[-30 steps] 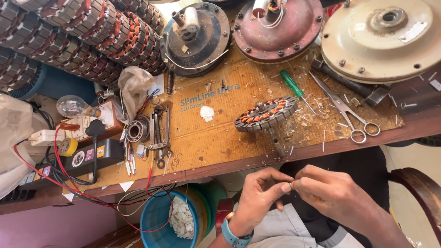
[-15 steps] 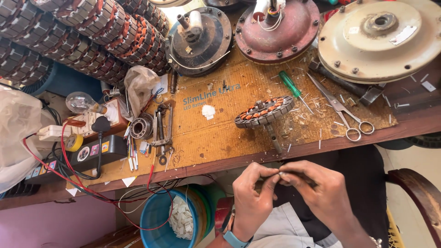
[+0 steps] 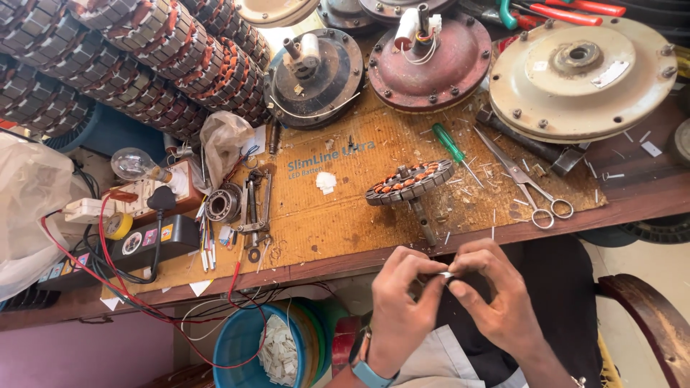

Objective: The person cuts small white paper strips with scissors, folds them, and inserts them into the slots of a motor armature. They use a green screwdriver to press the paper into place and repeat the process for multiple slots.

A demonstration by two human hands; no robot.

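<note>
On the table [image 3: 345, 230] I count one wound stator [image 3: 408, 183]; below it my left hand [image 3: 402, 302] and right hand [image 3: 496, 302] together pinch one small metal piece [image 3: 446, 275], mostly hidden.

My left hand [image 3: 402, 302] and my right hand [image 3: 496, 298] are close together, just off the front edge of the surface [image 3: 345, 230]. Nothing is in the way down here. Right in front of my hands there is a bare strip of brown card. A little farther back sits the round coil part [image 3: 408, 183], with its pin poking toward me. To the right lie the scissors [image 3: 528, 183] and a green screwdriver [image 3: 449, 142]. At the back, big round motor covers [image 3: 582, 75] block the way. On the left are pliers [image 3: 255, 208], red wires [image 3: 108, 266] and a bulb [image 3: 133, 164]. A blue bucket [image 3: 248, 345] stands under the surface.
</note>
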